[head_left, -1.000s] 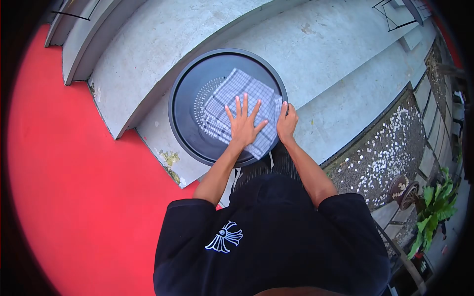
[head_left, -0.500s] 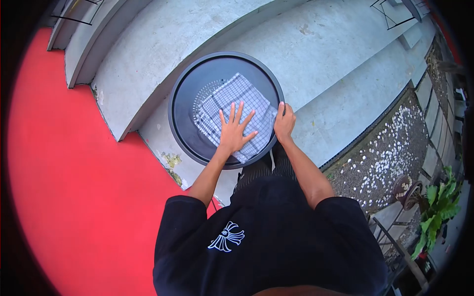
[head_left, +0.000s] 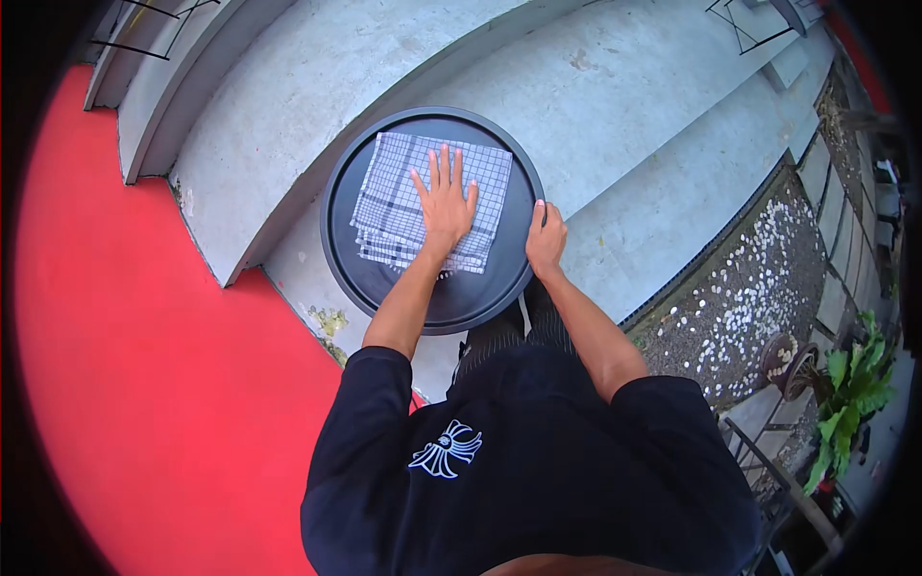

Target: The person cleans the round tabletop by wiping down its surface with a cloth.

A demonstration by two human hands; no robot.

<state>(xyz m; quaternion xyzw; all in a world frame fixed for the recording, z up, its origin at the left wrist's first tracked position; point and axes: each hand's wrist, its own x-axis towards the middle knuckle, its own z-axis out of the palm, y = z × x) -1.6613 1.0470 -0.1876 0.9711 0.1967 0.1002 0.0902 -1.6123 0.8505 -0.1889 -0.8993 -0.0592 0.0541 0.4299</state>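
A round black tray (head_left: 338,213) with a raised rim is in front of my body, above the concrete steps. On it lies a folded checked cloth (head_left: 386,182), white and dark grey, its layers fanned at the near edge. My left hand (head_left: 446,204) is flat on the cloth with its fingers stretched out. At the tray's right rim, my right hand (head_left: 546,238) is closed around the edge, thumb on top. The tray's printed dots are mostly covered by the cloth.
Pale concrete steps (head_left: 634,86) curve ahead and to the right. A red floor (head_left: 163,384) lies to the left. White pebbles (head_left: 754,278) and a green leafy plant (head_left: 850,408) are at the right. Thin black metal legs (head_left: 744,34) stand at the upper right.
My left hand has slid the cloth up and left across the tray, turning it so its edges sit straighter. My right hand keeps its hold on the rim.
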